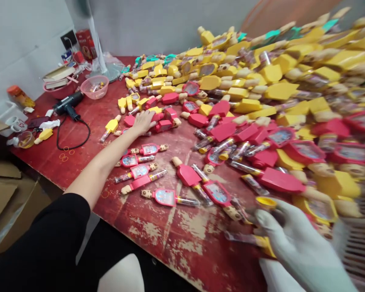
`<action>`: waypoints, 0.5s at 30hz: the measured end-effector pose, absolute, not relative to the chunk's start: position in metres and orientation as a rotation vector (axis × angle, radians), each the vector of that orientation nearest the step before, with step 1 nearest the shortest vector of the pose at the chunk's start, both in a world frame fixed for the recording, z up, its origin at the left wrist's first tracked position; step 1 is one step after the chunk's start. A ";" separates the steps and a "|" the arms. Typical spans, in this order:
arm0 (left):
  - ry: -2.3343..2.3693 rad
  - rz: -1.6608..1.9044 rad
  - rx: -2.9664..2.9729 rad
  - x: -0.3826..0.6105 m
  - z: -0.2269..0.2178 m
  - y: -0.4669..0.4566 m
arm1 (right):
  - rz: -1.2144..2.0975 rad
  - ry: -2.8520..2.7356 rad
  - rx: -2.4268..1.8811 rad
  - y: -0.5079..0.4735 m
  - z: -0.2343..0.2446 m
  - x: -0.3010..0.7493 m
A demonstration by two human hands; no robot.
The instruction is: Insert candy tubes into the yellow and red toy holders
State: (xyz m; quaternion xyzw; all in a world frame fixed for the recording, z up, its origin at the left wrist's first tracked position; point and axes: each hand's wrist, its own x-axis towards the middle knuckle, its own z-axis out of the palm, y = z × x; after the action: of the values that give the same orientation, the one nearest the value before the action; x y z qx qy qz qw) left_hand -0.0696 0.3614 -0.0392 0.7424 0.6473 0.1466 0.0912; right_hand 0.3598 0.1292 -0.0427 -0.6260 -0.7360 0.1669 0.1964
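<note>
On red table (88, 166), left hand (144, 121) spreads over red toys (166, 125); right hand (295, 239) pinches tubes (246, 238).

Surface (170, 235): red-painted wood, worn rough, paint flaked off in patches. Toys (187, 175): smooth glossy plastic w/ clear tubes. Right hand (295, 239) in matt white cloth glove. Basket (94, 87): pink plastic mesh. Cardboard (3, 194): matt brown.

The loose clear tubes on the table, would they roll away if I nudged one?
Probably: the tubes look round and smooth, and the table is flat, so a nudged one would likely roll. Being slim and clear plastic, they seem light and perhaps slippery. Those fixed in the red toys likely stay put.
</note>
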 end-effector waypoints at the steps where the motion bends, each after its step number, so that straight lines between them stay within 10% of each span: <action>1: 1.909 0.497 2.182 -0.062 -0.037 0.353 | 0.553 -1.991 -1.717 0.127 -0.037 0.350; 15: 0.939 0.615 1.205 0.023 -0.006 0.033 | 0.182 -2.720 -0.919 0.078 0.016 0.276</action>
State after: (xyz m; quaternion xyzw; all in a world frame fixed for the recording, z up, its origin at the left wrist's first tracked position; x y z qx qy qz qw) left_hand 0.0233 0.0332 -0.0063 0.5368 0.4181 0.2741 0.6796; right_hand 0.2759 0.0778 0.0156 -0.3168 -0.9371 0.0628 0.1321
